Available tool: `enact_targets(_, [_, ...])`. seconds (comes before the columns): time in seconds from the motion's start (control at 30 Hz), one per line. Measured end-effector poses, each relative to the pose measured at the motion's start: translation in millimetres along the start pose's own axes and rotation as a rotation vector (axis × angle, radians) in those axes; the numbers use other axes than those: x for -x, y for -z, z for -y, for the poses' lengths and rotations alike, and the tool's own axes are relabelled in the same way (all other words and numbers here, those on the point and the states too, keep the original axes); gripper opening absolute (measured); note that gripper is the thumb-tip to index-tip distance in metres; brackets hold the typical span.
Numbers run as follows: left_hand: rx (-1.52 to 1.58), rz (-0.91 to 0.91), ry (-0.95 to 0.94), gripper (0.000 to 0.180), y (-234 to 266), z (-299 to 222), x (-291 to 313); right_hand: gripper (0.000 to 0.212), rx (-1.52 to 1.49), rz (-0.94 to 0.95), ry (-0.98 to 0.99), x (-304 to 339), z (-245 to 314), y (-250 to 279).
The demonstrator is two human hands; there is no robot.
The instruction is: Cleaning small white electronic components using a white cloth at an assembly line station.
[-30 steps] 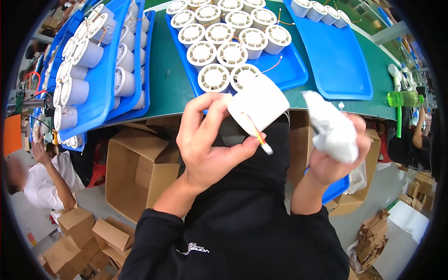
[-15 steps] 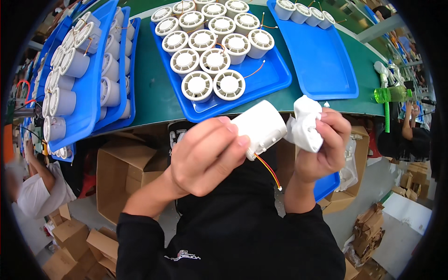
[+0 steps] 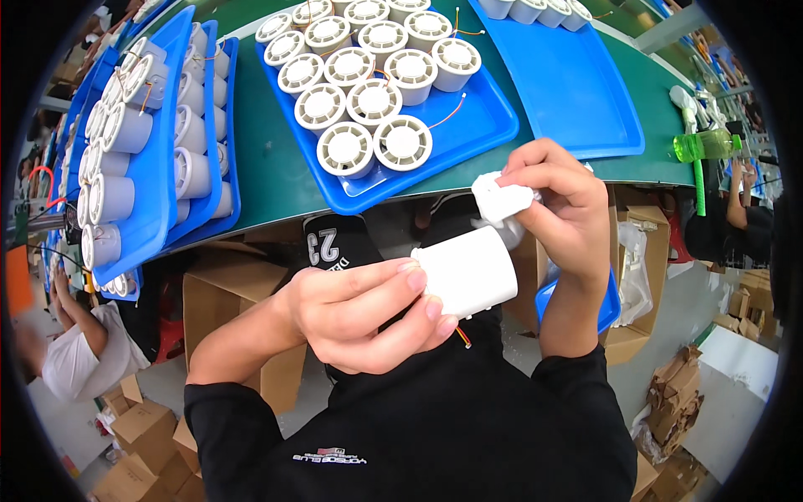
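- Turned since the earlier frame, the smooth white plastic cylinder (image 3: 470, 272) hangs off the green bench's (image 3: 272, 155) near edge; the left hand (image 3: 368, 314) grips one end, apparently leaving its wall exposed.
- Right hand (image 3: 556, 197) pinches a crumpled white cloth (image 3: 500, 197) close by, perhaps bunched for firmness.

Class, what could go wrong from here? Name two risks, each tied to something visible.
The left hand holds the white cylinder by one end, in front of the green table rather than over it, so it might slip and fall.
Coloured wires show below the cylinder, close to that hand, and could snag or be tugged.
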State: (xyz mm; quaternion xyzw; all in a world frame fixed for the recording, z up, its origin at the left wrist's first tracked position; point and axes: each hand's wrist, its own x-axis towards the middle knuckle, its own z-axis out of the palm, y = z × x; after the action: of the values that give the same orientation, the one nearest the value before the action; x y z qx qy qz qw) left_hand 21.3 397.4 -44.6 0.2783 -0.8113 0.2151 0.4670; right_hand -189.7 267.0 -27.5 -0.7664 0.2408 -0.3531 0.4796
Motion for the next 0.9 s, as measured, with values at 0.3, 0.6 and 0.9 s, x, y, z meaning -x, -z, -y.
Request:
enact_targets(0.3, [0.058,0.062,-0.011,0.024,-7,3,-9,0.018,-0.315,-0.096,-0.077,28,-28,11])
enact_targets(0.6, [0.134,0.015,0.187,0.025,-33,28,-39,0.019,-0.542,-0.238,-0.113,61,-52,25])
enact_targets(0.9, [0.003,0.112,-0.125,0.022,-70,26,-65,0.02,-0.144,-0.502,0.333,65,-17,66])
